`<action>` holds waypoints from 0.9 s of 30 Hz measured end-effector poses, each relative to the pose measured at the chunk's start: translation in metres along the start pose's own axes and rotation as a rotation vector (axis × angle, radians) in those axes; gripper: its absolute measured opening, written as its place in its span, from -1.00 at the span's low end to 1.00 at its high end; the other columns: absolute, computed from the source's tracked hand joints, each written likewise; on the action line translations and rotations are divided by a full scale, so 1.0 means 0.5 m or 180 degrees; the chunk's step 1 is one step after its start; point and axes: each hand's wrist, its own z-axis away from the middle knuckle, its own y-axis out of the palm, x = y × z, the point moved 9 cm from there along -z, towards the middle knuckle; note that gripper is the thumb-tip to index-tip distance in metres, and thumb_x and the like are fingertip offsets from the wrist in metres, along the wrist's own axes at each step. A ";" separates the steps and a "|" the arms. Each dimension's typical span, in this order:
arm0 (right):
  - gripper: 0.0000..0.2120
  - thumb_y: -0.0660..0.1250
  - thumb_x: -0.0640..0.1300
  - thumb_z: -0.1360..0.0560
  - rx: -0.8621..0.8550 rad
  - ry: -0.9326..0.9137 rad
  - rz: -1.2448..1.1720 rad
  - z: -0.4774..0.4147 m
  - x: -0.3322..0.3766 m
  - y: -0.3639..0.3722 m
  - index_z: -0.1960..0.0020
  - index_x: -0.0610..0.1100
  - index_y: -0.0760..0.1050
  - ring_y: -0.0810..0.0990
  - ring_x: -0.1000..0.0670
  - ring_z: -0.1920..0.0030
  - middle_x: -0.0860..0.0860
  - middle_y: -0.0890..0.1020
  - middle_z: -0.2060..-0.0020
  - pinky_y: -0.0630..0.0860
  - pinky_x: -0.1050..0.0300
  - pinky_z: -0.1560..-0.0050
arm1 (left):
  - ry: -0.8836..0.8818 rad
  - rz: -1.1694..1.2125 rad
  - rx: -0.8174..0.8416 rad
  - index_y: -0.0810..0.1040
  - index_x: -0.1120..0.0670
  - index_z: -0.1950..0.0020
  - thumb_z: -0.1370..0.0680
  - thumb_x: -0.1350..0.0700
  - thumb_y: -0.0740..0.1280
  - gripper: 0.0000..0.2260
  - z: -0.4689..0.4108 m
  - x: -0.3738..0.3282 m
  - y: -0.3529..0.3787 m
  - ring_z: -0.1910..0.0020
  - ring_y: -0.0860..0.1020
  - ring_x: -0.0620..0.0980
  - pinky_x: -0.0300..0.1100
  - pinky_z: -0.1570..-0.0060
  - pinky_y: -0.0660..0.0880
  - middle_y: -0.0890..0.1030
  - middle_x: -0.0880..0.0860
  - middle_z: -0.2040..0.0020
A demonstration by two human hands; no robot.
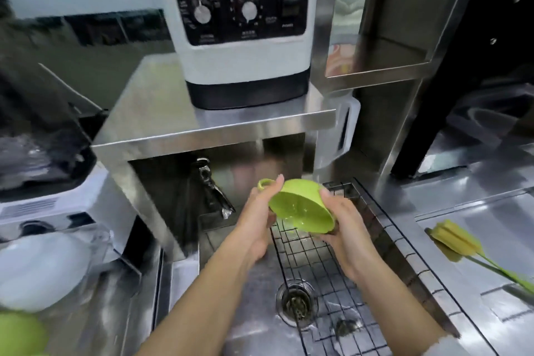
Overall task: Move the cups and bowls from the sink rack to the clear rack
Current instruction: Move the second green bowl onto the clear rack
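A green cup (300, 205) with a loop handle is held tilted above the sink, its opening facing down and toward me. My left hand (260, 211) grips its left side near the handle. My right hand (344, 228) holds its right rim and underside. Below them lies the black wire sink rack (341, 274), spread over the steel sink. At the far left stands the clear rack (115, 257) with a white bowl (40, 269) in it and a green item (20, 332) at its near corner.
A white and black appliance (245, 29) with two dials sits on a steel shelf (213, 127) behind the sink. The drain (296, 302) is below my hands. A yellow sponge brush with a green handle (456, 243) lies on the steel counter at right.
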 end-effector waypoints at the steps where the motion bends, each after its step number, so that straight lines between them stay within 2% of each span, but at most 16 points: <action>1: -0.39 0.43 0.29 -0.09 0.0030 -0.0121 -0.0021 0.020 0.010 0.021 0.02 -0.10 0.50 0.60 -0.04 0.06 -0.04 0.61 0.06 0.52 -0.09 -0.04 | 0.0102 -0.0005 0.0041 0.50 -0.02 0.12 -0.38 -0.11 0.39 -0.78 0.021 -0.019 -0.021 0.12 0.52 0.01 -0.07 -0.04 0.41 0.60 -0.01 0.18; 3: -0.42 0.49 0.21 -0.11 0.0130 -0.0398 0.0010 0.060 0.036 0.071 0.01 -0.11 0.50 0.57 -0.04 0.08 -0.06 0.59 0.06 0.49 -0.07 0.00 | 0.0342 -0.0026 0.0121 0.57 0.03 0.18 -0.41 -0.01 0.38 -0.88 0.073 -0.066 -0.064 0.10 0.53 0.05 0.00 -0.13 0.43 0.64 -0.01 0.23; 4: -0.43 0.53 0.16 -0.13 0.0194 -0.0560 0.0091 0.081 0.052 0.101 -0.01 -0.10 0.50 0.56 -0.02 0.08 -0.07 0.58 0.04 0.50 0.01 0.05 | 0.0471 -0.0052 0.0148 0.61 0.05 0.17 -0.42 0.02 0.37 -0.88 0.101 -0.089 -0.092 0.09 0.55 0.05 -0.01 -0.13 0.43 0.66 -0.01 0.23; 6: -0.46 0.50 0.13 -0.14 0.0364 -0.0967 0.0345 0.127 0.092 0.166 -0.03 -0.08 0.49 0.56 0.11 0.14 -0.02 0.58 0.06 0.50 0.27 0.22 | 0.0672 -0.0066 0.0203 0.61 0.14 0.01 -0.42 0.06 0.36 -0.78 0.154 -0.128 -0.149 0.04 0.57 0.08 -0.03 -0.15 0.42 0.67 0.06 0.09; 8: -0.43 0.45 0.16 -0.10 0.0579 -0.1331 0.0547 0.177 0.127 0.236 -0.04 -0.06 0.48 0.56 0.24 0.19 0.06 0.58 0.09 0.48 0.40 0.28 | 0.0893 -0.0015 0.0246 0.52 0.29 -0.08 -0.35 0.08 0.41 -0.60 0.207 -0.168 -0.214 0.01 0.56 0.14 0.00 -0.19 0.38 0.63 0.18 0.01; 9: -0.43 0.45 0.15 -0.08 0.0702 -0.1458 0.0621 0.201 0.139 0.271 -0.04 -0.04 0.48 0.56 0.24 0.16 0.07 0.58 0.08 0.49 0.40 0.25 | 0.0998 -0.0040 0.0274 0.48 0.32 -0.03 -0.30 0.09 0.45 -0.57 0.235 -0.188 -0.245 0.04 0.54 0.13 -0.01 -0.17 0.37 0.60 0.19 0.06; 12: -0.44 0.48 0.12 -0.06 0.1051 -0.1738 0.0833 0.269 0.154 0.368 -0.03 0.05 0.46 0.56 0.13 0.04 0.08 0.58 0.03 0.53 0.27 0.09 | 0.1239 -0.0167 0.0435 0.45 0.19 0.17 -0.26 0.19 0.49 -0.72 0.311 -0.241 -0.334 0.10 0.50 0.05 -0.12 -0.07 0.38 0.55 0.08 0.22; 15: -0.40 0.52 0.10 -0.02 0.1306 -0.1992 0.1026 0.327 0.144 0.461 -0.04 0.14 0.45 0.56 0.07 -0.05 0.10 0.57 -0.02 0.54 0.16 -0.02 | 0.1456 -0.0371 0.0495 0.50 0.25 0.01 -0.26 0.20 0.49 -0.65 0.380 -0.280 -0.430 0.11 0.58 -0.03 -0.24 0.05 0.50 0.62 0.06 0.13; 17: -0.38 0.55 0.08 0.00 0.1457 -0.2184 0.1027 0.365 0.131 0.523 -0.03 0.18 0.46 0.56 0.04 -0.08 0.07 0.57 -0.04 0.52 0.08 -0.07 | 0.1640 -0.0609 0.0361 0.48 0.33 -0.02 -0.26 0.27 0.48 -0.61 0.423 -0.300 -0.502 0.16 0.58 -0.05 -0.27 0.12 0.51 0.61 0.05 0.13; 18: -0.37 0.56 0.07 0.00 0.1535 -0.2275 0.1021 0.383 0.123 0.553 -0.04 0.20 0.46 0.56 0.04 -0.09 0.08 0.57 -0.05 0.51 0.07 -0.09 | 0.1706 -0.0691 0.0309 0.48 0.33 0.04 -0.23 0.31 0.48 -0.64 0.441 -0.306 -0.540 0.22 0.57 -0.08 -0.30 0.18 0.50 0.61 0.02 0.18; 21: -0.33 0.58 0.10 -0.01 0.1821 -0.2591 0.1229 0.438 0.096 0.646 -0.08 0.27 0.42 0.53 0.10 -0.12 0.19 0.54 -0.06 0.48 0.19 -0.13 | 0.1745 -0.0977 0.0182 0.43 0.13 0.24 -0.19 0.37 0.49 -0.69 0.497 -0.310 -0.648 0.35 0.54 -0.15 -0.35 0.32 0.49 0.57 -0.07 0.35; 23: -0.32 0.57 0.13 -0.03 0.1997 -0.2722 0.1385 0.471 0.075 0.707 -0.10 0.29 0.38 0.51 0.11 -0.13 0.16 0.51 -0.09 0.44 0.24 -0.16 | 0.1744 -0.1071 0.0028 0.41 0.13 0.23 -0.27 0.30 0.46 -0.76 0.531 -0.311 -0.713 0.29 0.52 -0.08 -0.29 0.30 0.49 0.55 0.00 0.30; 25: -0.30 0.57 0.13 -0.04 0.2103 -0.2791 0.1510 0.496 0.050 0.762 -0.11 0.26 0.36 0.49 0.08 -0.15 0.11 0.49 -0.10 0.43 0.16 -0.21 | 0.1784 -0.1005 -0.0109 0.43 0.12 0.21 -0.42 0.09 0.34 -0.87 0.562 -0.313 -0.759 0.29 0.50 -0.06 -0.21 0.30 0.47 0.53 0.00 0.29; 27: -0.31 0.56 0.13 -0.06 0.2145 -0.2821 0.1701 0.514 0.023 0.811 -0.12 0.19 0.35 0.45 0.14 -0.16 0.14 0.46 -0.10 0.40 0.18 -0.22 | 0.1941 -0.0779 -0.0311 0.53 0.05 0.28 -0.49 -0.05 0.21 -0.75 0.578 -0.315 -0.795 0.31 0.54 -0.13 -0.24 0.28 0.48 0.59 -0.09 0.34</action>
